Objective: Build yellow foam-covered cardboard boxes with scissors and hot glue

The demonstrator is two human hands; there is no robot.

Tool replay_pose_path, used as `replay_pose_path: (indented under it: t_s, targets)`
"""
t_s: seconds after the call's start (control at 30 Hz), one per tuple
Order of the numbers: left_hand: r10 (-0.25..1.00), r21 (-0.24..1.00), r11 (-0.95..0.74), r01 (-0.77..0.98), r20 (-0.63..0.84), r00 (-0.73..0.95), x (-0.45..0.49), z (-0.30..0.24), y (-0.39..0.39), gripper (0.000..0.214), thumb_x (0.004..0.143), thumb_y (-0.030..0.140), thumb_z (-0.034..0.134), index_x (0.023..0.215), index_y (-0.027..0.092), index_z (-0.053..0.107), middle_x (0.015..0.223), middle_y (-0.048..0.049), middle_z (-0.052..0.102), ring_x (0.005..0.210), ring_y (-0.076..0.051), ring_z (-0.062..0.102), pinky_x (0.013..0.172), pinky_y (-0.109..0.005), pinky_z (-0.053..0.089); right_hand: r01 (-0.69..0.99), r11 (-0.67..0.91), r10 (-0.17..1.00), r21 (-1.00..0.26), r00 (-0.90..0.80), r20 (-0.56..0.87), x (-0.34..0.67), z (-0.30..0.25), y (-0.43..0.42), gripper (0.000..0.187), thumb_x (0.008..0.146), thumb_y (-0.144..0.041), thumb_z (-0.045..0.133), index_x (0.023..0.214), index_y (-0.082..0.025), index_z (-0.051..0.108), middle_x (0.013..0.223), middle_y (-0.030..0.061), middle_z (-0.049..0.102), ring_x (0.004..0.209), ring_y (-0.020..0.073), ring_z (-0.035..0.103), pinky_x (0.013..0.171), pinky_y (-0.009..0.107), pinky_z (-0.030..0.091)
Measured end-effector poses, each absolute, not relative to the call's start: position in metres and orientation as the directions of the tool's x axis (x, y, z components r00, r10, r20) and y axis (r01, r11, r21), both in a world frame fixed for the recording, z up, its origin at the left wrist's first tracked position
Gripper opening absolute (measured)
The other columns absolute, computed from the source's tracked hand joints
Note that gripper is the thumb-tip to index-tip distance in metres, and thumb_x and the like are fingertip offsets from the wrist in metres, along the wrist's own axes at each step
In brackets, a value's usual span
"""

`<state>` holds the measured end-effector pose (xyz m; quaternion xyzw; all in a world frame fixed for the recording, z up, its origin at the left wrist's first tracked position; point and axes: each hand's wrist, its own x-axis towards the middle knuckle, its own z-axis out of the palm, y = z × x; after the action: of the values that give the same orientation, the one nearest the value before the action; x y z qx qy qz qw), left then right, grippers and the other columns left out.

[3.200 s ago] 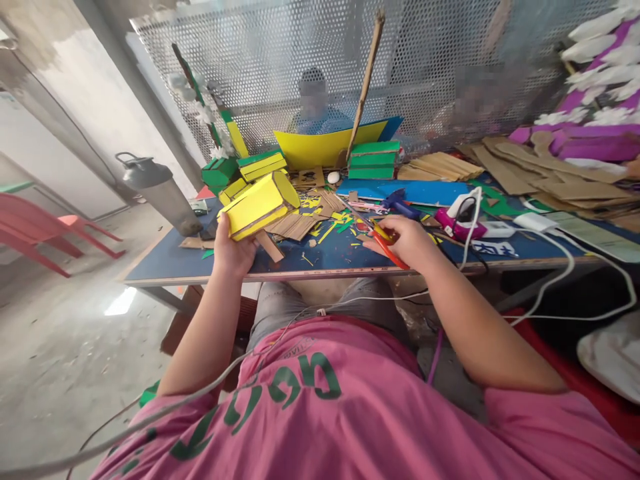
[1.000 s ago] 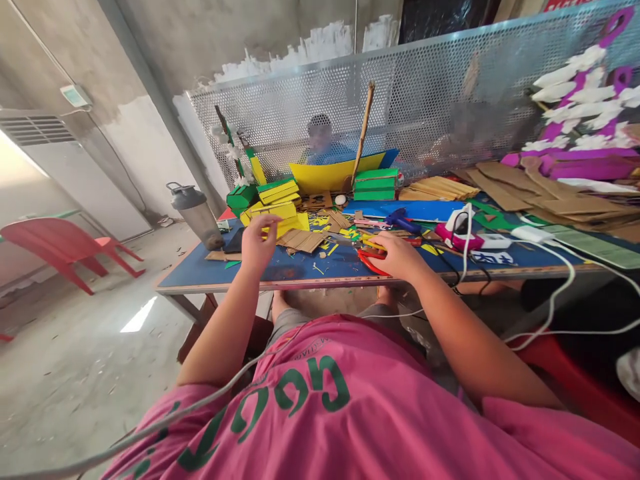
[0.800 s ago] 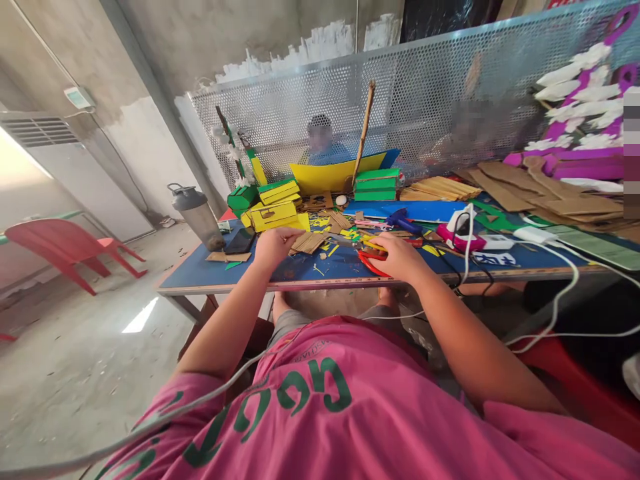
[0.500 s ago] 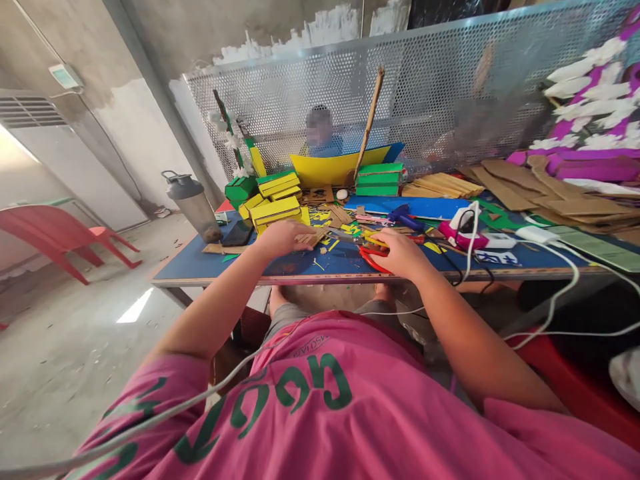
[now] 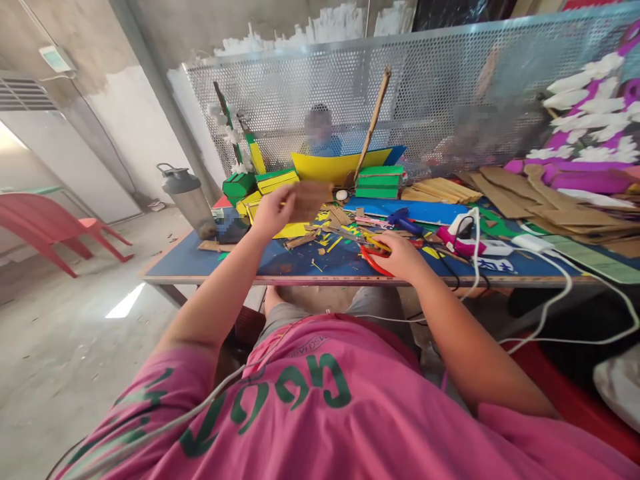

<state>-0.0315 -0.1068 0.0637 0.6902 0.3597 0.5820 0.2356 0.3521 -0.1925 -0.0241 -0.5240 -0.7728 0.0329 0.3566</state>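
Note:
A piece of brown cardboard [image 5: 311, 202], smeared by motion, is pinched by its left end in my left hand [image 5: 273, 210], raised above the table. On the table's front half, my right hand [image 5: 400, 257] is closed around scissors with red handles [image 5: 374, 261]. A yellow part shows beside the red handle under my fingers; I cannot tell what it belongs to. The scissors' blades point left toward yellow and brown scraps [image 5: 330, 237]. Yellow folded blocks [image 5: 275, 183] sit just behind my left hand.
A grey bottle [image 5: 186, 200] stands at the table's left end. Green blocks [image 5: 379, 181], a leaning stick [image 5: 374, 123] and a yellow sheet [image 5: 330, 167] are at the back. Cardboard sheets [image 5: 525, 200] and white cables [image 5: 560, 287] lie to the right. A perforated metal screen [image 5: 425, 87] rises behind.
My left hand has lifted from the scraps on the table and moved up and slightly left, with a cardboard piece now in it. My right hand stays nearly in place with the scissors.

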Motion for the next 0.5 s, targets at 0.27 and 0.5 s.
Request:
replay_pose_path:
  t_s: [0.27, 0.5]
  targets:
    - [0.933, 0.901, -0.353, -0.252, 0.318, -0.171, 0.01, 0.025, -0.134, 0.043, 0.094, 0.061, 0.09, 0.114, 0.027, 0.072, 0.11, -0.0026, 0.077, 0.097, -0.02, 0.074, 0.069, -0.023, 0.058, 0.706, 0.471, 0.842, -0.528, -0.183, 0.507, 0.357, -0.019, -0.194, 0.04, 0.095, -0.054, 0.079, 0.123, -0.026, 0.081, 0.134, 0.0137, 0.083, 0.126, 0.0397, 0.077, 0.109, 0.054, 0.062]
    - [0.962, 0.955, -0.262, -0.139, 0.27, 0.038, 0.0, 0.015, -0.142, 0.05, 0.084, 0.043, 0.101, 0.123, 0.024, 0.075, 0.106, -0.0045, 0.081, 0.099, -0.023, 0.079, 0.066, -0.024, 0.055, 0.604, 0.385, 0.91, -0.698, -0.119, 0.398, 0.355, -0.017, -0.197, 0.04, 0.097, -0.064, 0.083, 0.111, -0.028, 0.073, 0.112, 0.008, 0.085, 0.105, 0.0344, 0.08, 0.095, 0.048, 0.064]
